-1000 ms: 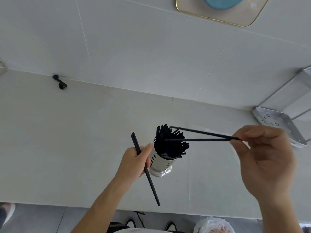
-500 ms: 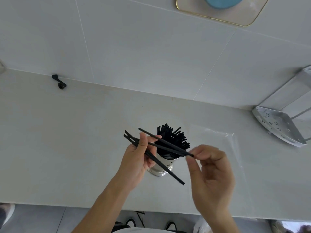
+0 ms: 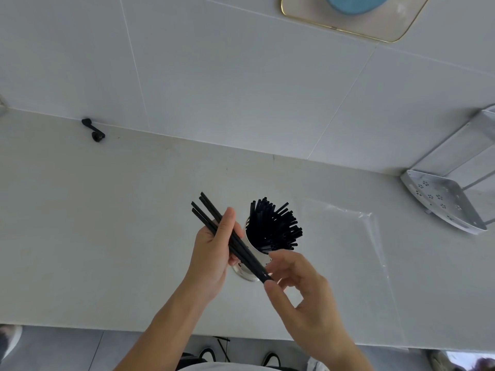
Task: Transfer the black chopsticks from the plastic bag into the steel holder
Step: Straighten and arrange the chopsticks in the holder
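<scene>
My left hand (image 3: 211,253) grips a small bundle of black chopsticks (image 3: 206,210) slanting from upper left to lower right, just left of the steel holder (image 3: 263,259). The holder stands on the white counter and is packed with several black chopsticks (image 3: 276,226) fanning out of its top. My right hand (image 3: 300,287) touches the lower ends of the held bundle with thumb and fingertips in front of the holder's base. The clear plastic bag (image 3: 356,236) lies flat on the counter to the right, and no chopsticks show inside it.
A white perforated rack (image 3: 442,202) stands at the right edge against the tiled wall. A small black object (image 3: 93,129) lies at the back left of the counter. A gold-rimmed tray with a blue bowl (image 3: 356,20) hangs at the top. The counter's front edge runs just below my hands.
My right hand carried two chopsticks from the right over to my left hand, which now grips them together with its own. The bundle has drawn parallel, and my right hand dropped to its lower ends.
</scene>
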